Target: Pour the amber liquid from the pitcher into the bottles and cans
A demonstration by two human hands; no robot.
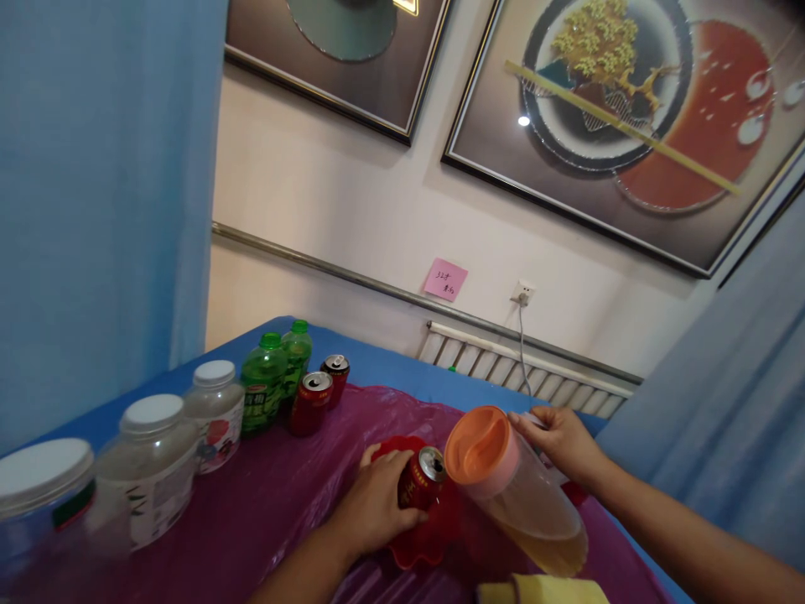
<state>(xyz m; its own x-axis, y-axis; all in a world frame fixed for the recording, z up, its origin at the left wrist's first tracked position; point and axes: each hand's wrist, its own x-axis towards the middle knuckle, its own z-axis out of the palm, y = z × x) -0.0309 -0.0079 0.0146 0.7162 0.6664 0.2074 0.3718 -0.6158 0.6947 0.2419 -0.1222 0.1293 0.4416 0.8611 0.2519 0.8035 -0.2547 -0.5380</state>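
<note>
My left hand (371, 503) is wrapped round a red drink can (420, 480) with an opened top, held over a red scalloped dish (420, 549). In my right hand (562, 440), by its handle, is a clear pitcher (534, 520) with an orange lid (479, 449). The pitcher tilts to the left, its lid close beside the can's top. Pale yellowish liquid lies in its lower part. Whether any liquid is leaving the spout, I cannot tell.
Two red cans (311, 404), two green bottles (262, 377) and several white-lidded jars (157, 470) line the left side. A purple plastic sheet (302, 503) covers the blue table (390, 365). A folded yellow cloth (553, 590) lies at the near edge. Behind are a radiator (503, 365) and a plugged cord (524, 352).
</note>
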